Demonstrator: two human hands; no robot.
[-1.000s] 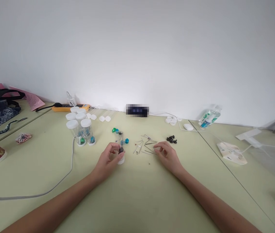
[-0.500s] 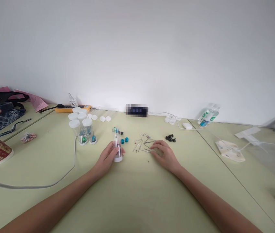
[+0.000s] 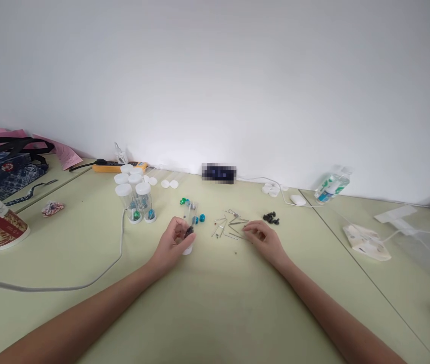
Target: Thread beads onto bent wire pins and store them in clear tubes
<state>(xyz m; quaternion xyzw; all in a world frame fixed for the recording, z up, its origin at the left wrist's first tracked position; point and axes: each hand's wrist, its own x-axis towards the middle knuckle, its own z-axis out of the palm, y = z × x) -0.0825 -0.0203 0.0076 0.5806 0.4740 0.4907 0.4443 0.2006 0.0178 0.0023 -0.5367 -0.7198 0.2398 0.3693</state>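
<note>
My left hand [image 3: 171,242] is wrapped round a clear tube [image 3: 191,215] with a white cap at its lower end. Something dark shows in the tube near my thumb. Behind it lie small blue knobs [image 3: 202,218] and a green one [image 3: 183,201]. My right hand [image 3: 267,241] rests by a loose group of metal hex keys [image 3: 233,225], its thumb and fingertips pinched together at their right edge. What the pinch holds, if anything, is too small to make out. Black screws or knobs [image 3: 271,218] lie in a pile beyond that hand.
Several capped clear tubes [image 3: 143,189] stand at the left, with blue and green pieces inside. White caps [image 3: 273,190] and a white mouse-like object [image 3: 298,200] lie near the wall. A grey cable [image 3: 97,275] crosses the left side. A bottle [image 3: 332,187] stands at the back right.
The view has shifted slightly, so most things sit further right. My left thumb has moved down the tube, which leans a little more. My right fingertips have drawn closer together.
</note>
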